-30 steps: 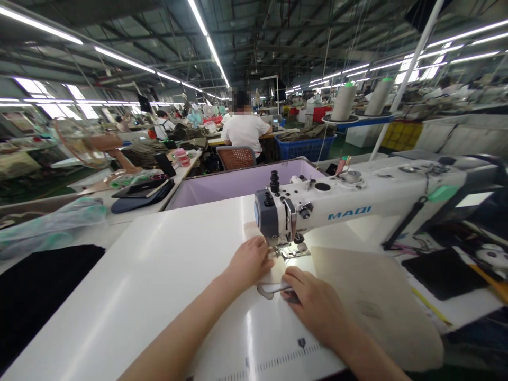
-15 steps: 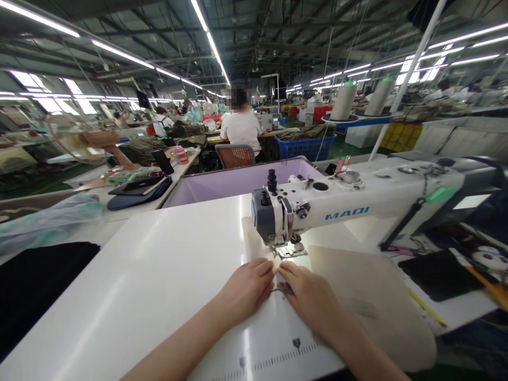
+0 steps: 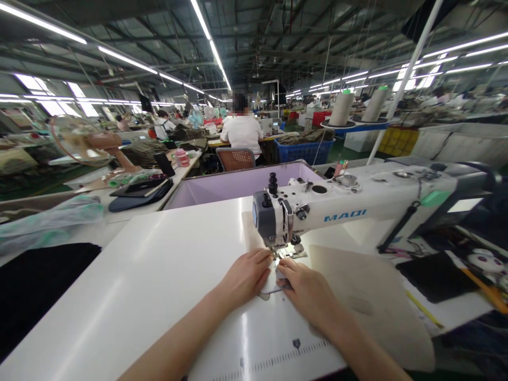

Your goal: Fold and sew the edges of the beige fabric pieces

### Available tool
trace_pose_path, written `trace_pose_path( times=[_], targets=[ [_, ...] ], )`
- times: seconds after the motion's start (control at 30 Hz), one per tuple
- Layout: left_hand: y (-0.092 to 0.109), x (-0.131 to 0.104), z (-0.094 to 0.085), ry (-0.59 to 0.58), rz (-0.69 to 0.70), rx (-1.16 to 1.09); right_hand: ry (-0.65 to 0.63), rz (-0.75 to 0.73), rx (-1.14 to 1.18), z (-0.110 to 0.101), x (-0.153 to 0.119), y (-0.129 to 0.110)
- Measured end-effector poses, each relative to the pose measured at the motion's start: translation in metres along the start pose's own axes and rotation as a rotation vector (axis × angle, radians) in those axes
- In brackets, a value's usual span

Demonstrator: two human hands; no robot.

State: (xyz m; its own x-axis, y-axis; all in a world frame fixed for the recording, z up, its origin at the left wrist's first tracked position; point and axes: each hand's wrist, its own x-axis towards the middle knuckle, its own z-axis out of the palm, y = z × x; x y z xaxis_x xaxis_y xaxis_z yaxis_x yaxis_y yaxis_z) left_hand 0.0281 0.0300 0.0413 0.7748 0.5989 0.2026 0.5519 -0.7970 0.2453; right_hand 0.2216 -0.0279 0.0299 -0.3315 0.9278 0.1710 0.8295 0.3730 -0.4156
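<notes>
A white sewing machine marked MAQI stands over the white table. My left hand lies just left of the needle area, fingers bent together and fingertips beside the presser foot. To the right of the needle, my right hand has its fingers curled inward, tips close to those of the left. Whatever the fingertips pinch is too small and hidden to name. Beneath the hands a pale plate shows its rounded front edge. Something dark sits under the right fingers.
A beige flat panel extends right of the machine. Two thread cones stand behind it. Beyond the table are a lilac bin and a seated person. Black cloth lies at the left, a fan behind it.
My left hand has slid slightly forward and left, and more of the pale plate shows between the hands. My right hand has barely moved.
</notes>
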Motion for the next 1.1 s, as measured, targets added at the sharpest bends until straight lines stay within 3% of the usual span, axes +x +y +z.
trace_pose_path(
  times=[0.47, 0.63, 0.8, 1.1],
  targets=[
    [-0.005, -0.004, 0.007, 0.022, -0.046, 0.057, -0.002, 0.004, 0.010, -0.002, 0.001, -0.001],
    [0.020, -0.011, 0.000, -0.036, -0.121, 0.087, -0.016, 0.035, 0.029, -0.011, -0.010, -0.005],
    [0.054, -0.024, -0.002, -0.127, -0.074, 0.062, -0.037, 0.017, 0.080, -0.012, -0.027, -0.005],
    [0.056, -0.034, 0.008, -0.092, -0.029, 0.188, -0.129, -0.037, 0.004, -0.008, -0.038, 0.002]
  ],
)
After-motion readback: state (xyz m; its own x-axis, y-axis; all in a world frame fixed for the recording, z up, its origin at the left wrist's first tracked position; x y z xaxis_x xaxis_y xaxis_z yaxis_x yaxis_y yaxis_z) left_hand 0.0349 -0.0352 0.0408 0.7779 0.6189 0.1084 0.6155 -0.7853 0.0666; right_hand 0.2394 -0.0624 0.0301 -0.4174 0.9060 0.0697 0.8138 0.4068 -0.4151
